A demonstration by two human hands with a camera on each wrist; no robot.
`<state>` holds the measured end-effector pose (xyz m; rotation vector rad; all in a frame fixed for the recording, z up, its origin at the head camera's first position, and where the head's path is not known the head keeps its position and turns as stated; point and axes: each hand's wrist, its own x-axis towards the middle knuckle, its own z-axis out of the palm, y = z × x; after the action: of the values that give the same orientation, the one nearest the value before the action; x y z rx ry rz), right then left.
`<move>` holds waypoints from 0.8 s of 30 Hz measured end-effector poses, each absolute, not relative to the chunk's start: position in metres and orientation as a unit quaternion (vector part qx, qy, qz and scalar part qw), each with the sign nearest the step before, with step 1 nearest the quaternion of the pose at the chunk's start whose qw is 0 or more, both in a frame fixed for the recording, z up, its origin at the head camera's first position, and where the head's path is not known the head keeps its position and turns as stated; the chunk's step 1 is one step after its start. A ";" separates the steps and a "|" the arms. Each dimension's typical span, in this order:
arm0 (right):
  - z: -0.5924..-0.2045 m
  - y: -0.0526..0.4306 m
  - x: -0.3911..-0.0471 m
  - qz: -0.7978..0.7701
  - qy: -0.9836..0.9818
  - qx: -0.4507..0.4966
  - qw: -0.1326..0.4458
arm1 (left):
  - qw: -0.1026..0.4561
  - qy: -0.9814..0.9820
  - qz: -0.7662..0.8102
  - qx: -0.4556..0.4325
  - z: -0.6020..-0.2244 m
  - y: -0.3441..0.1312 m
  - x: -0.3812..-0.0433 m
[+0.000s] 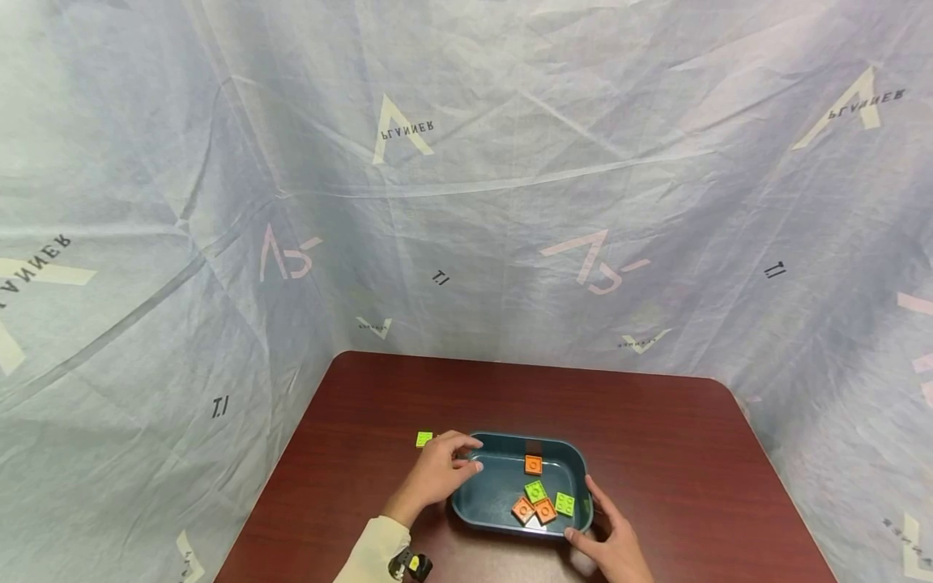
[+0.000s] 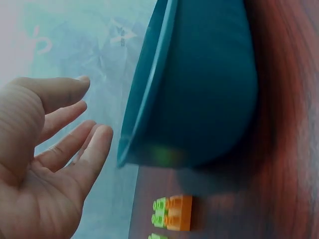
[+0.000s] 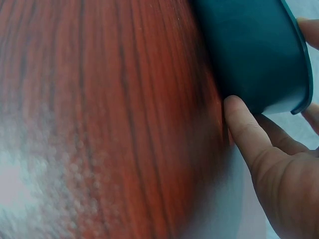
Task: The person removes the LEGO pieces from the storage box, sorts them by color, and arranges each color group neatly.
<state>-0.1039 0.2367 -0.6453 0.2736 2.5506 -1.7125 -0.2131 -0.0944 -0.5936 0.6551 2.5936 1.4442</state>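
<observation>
A dark teal plastic tray (image 1: 492, 525) rests on the table, with orange toy bricks (image 1: 534, 465) and green toy bricks (image 1: 564, 504) lying loose inside, mostly toward its right half. Over the tray's left end hovers my left hand (image 1: 440, 468), its fingers relaxed and spread with nothing between them. In the left wrist view the hand (image 2: 60, 144) is apart from the tray wall (image 2: 209, 89). My right hand (image 1: 612, 538) grips the tray's near right corner, thumb on the near side and fingers along the right end. The right wrist view shows that hand (image 3: 279, 154) against the tray's outer wall (image 3: 254, 55).
Left of the tray a green brick (image 1: 424, 439) sits on the dark red table (image 1: 350, 478). The left wrist view shows an orange brick (image 2: 179, 213) beside green ones there. Printed grey sheeting (image 1: 496, 243) hangs behind the table and at its sides.
</observation>
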 end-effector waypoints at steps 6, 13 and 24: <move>-0.647 0.240 -0.105 -0.554 0.827 0.090 0.036 | 0.084 0.854 0.451 0.247 -0.592 -0.075 -0.213; -0.649 0.241 -0.104 -0.550 0.830 0.086 0.035 | 0.126 0.849 0.435 0.271 -0.599 -0.055 -0.212; -0.647 0.239 -0.104 -0.551 0.829 0.085 0.037 | 0.155 0.863 0.373 0.304 -0.607 -0.032 -0.212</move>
<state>-0.1039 0.2393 -0.6470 0.2595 2.5462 -1.6912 -0.2118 -0.0321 -0.6069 0.8696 2.4720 1.0697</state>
